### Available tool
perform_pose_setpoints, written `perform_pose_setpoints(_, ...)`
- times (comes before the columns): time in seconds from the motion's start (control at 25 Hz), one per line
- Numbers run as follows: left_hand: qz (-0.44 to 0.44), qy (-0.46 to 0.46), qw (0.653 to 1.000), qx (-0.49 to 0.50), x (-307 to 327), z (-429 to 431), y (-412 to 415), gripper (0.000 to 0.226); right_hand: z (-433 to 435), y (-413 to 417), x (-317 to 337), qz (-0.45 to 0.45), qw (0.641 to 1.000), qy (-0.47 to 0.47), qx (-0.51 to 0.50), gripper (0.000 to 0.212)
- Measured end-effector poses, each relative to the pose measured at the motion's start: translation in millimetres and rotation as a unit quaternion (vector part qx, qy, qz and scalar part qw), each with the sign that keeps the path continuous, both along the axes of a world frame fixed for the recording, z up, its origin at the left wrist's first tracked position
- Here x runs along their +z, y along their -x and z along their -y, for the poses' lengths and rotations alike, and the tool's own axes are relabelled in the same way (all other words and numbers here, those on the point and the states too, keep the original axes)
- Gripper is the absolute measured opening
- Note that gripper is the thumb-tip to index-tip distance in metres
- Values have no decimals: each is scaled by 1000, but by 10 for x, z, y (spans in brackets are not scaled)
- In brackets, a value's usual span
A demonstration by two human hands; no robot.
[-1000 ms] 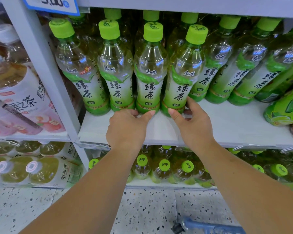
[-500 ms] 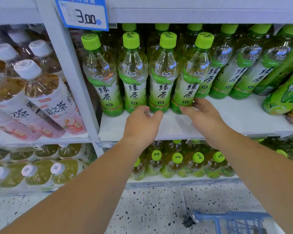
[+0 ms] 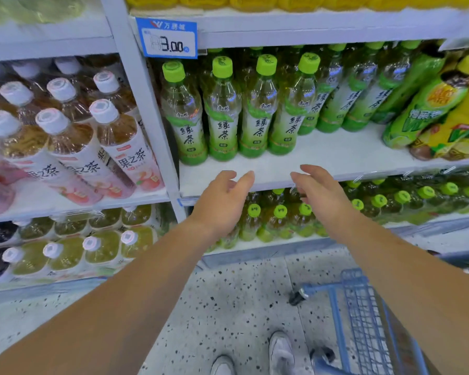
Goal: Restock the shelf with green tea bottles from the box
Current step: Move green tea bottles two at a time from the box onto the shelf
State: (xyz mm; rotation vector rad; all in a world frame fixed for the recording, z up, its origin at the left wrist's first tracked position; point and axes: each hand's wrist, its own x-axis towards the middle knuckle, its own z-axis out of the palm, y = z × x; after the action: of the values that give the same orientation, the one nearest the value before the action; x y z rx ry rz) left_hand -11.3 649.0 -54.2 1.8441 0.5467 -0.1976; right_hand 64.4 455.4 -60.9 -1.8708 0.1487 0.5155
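Several green tea bottles (image 3: pixel 222 115) with green caps stand in a front row on the white shelf (image 3: pixel 336 155), with more rows behind them. My left hand (image 3: pixel 222 201) hovers in front of the shelf's front edge, fingers apart, holding nothing. My right hand (image 3: pixel 317 190) is beside it, also empty and spread, a little below the bottles. Neither hand touches a bottle. No box shows in view.
White-capped peach tea bottles (image 3: pixel 114 142) fill the shelf to the left. Green and yellow packs (image 3: pixel 439 109) lie at the right of the shelf. More green-capped bottles (image 3: pixel 279 215) stand below. A blue cart (image 3: pixel 363 315) stands on the speckled floor by my shoes (image 3: pixel 279 350).
Both hands have pulled back from the bases of the front-row bottles and opened. The view has moved back and down, showing the floor, my shoes and more of the cart.
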Motion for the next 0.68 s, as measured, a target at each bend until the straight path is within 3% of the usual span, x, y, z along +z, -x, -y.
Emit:
perform_pose_setpoints(0.24,17,18,1000,-12,492,103,648,47,185,716,481,7,996,75,43,56)
perform_pose_setpoints(0.44,4,13,998,-57,961,295,1012,68,364,1339,960,9,996,91,20,55)
perform_pose_setpoints(0.68,29,59,996,-68,1501,564,1580,76,747,1962,1578,3,995,99,-17,60)
